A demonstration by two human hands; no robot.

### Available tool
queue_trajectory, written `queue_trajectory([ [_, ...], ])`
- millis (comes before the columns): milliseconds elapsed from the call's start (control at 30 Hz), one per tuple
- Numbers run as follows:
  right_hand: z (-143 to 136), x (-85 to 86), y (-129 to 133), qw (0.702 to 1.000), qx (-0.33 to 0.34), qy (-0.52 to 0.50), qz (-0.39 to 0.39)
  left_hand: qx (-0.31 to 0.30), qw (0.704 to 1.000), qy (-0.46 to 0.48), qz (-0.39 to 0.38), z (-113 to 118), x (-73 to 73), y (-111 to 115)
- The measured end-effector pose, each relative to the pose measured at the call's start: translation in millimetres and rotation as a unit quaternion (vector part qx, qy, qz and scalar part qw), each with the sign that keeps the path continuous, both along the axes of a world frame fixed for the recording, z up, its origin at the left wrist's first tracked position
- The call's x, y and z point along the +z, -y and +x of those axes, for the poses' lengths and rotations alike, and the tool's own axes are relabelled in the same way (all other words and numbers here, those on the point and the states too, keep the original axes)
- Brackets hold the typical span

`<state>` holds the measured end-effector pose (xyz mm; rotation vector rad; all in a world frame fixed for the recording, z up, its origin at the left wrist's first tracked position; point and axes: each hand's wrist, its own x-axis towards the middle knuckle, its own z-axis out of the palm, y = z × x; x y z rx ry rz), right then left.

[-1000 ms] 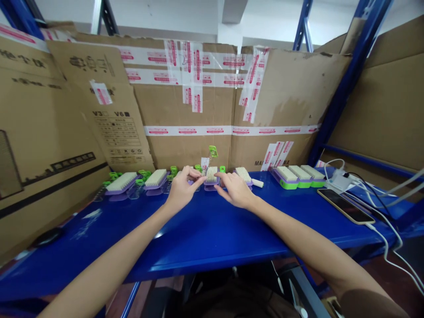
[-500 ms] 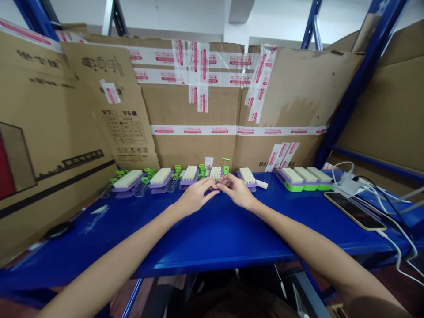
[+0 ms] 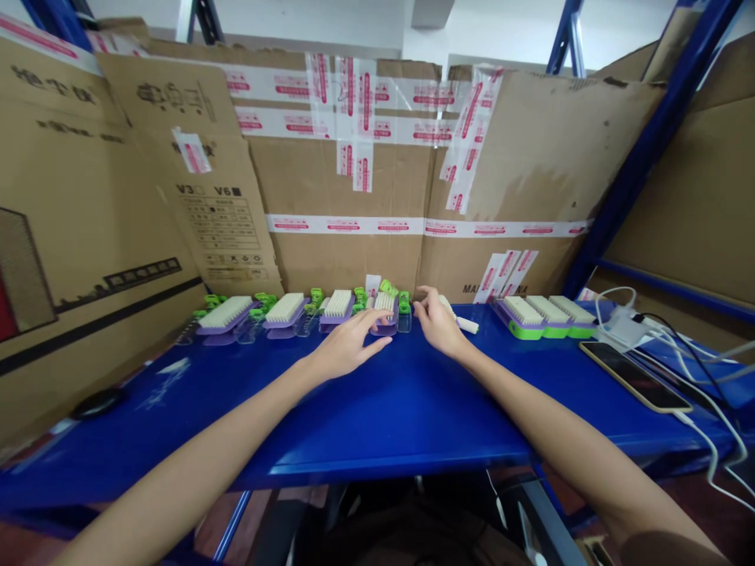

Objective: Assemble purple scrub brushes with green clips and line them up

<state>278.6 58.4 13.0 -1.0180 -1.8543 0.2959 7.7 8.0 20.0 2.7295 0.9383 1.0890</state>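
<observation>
My left hand is open, thumb and fingers apart, its fingertips over the front of a white-bristled brush with a purple base. A green piece lies at a tilt on the back of that brush. Just right of it stands a clear container with a green top. My right hand is between that container and another white-bristled brush, partly hiding the brush. Its fingers are loosely bent, and I see nothing in them. A small white bar-shaped piece lies by that brush.
More purple-based brushes stand leftward along the back, with green-topped clear parts between them. Several green-based brushes stand at right. A phone with white cables lies at the right edge. Cardboard walls rise behind the blue table.
My hands, which were together in front of the brush, have parted. The right has moved right and the left has opened. The green piece, upright before, now lies tilted over the brush.
</observation>
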Motion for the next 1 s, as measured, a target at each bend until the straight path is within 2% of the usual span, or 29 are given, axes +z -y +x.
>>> queue_trajectory([
  [233, 2, 1.6, -5, 0.995, -0.003, 0.094, 0.037, -0.004, 1.0, -0.001, 0.003, 1, 3.6, 2],
  [533, 9, 1.8, -10, 0.991, 0.005, 0.118, 0.057, 0.0, 1.0, -0.016, 0.001, -1, 2.9, 1],
  [800, 18, -0.4, -21, 0.98, -0.058, 0.18, 0.061, 0.001, 1.0, -0.002, -0.01, -1, 1.9, 0],
  [1000, 18, -0.5, -27, 0.961, -0.1, 0.252, 0.059, -0.001, 1.0, 0.0, -0.003, 0, 3.5, 1],
])
